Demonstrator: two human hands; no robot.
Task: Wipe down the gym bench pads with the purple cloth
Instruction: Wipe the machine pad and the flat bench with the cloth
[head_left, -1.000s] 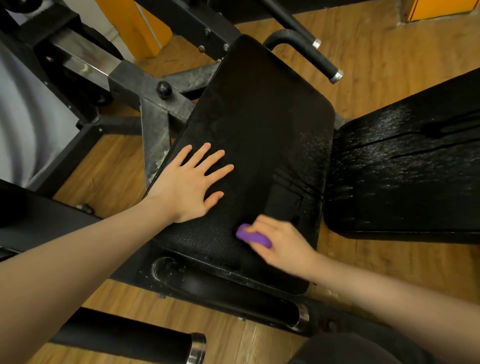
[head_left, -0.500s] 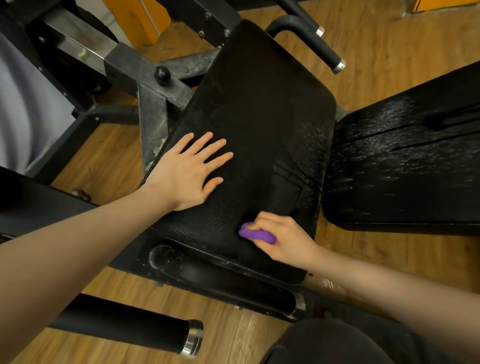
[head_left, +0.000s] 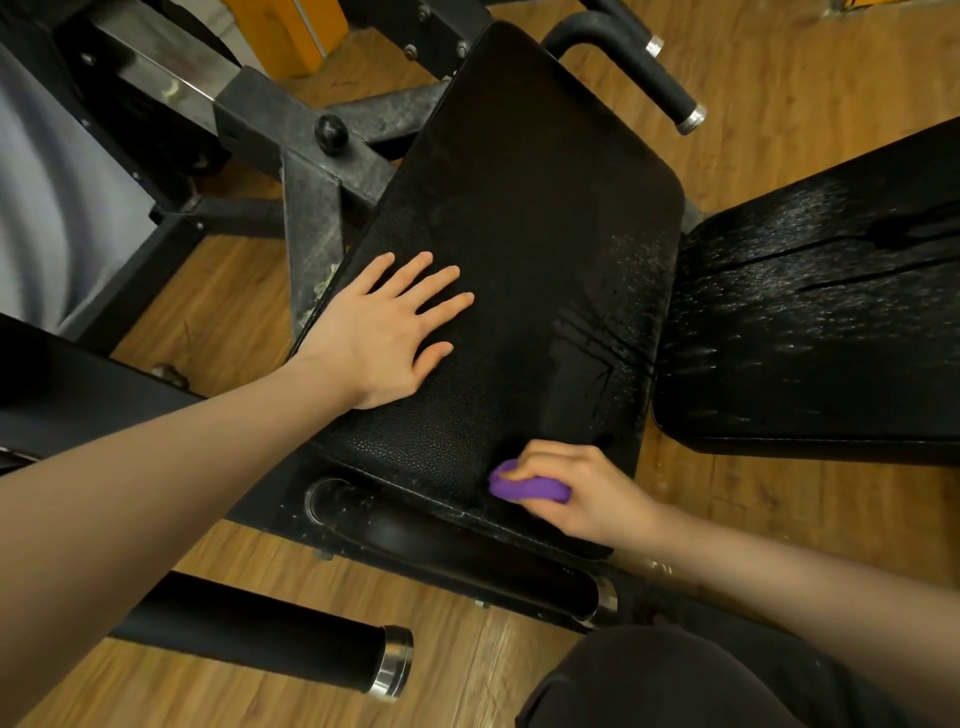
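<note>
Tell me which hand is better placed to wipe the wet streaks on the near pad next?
The right hand: it already grips the purple cloth just below the streaks. The left hand lies flat on the pad.

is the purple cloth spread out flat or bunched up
Bunched up. The purple cloth is a small wad gripped in the right hand at the near edge of the bench pad; only a lump shows.

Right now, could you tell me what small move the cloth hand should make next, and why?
Probably sweep the purple cloth up and right: the right hand grips it at the pad's near edge, and droplets show along the right side, while the left hand braces flat.
</note>
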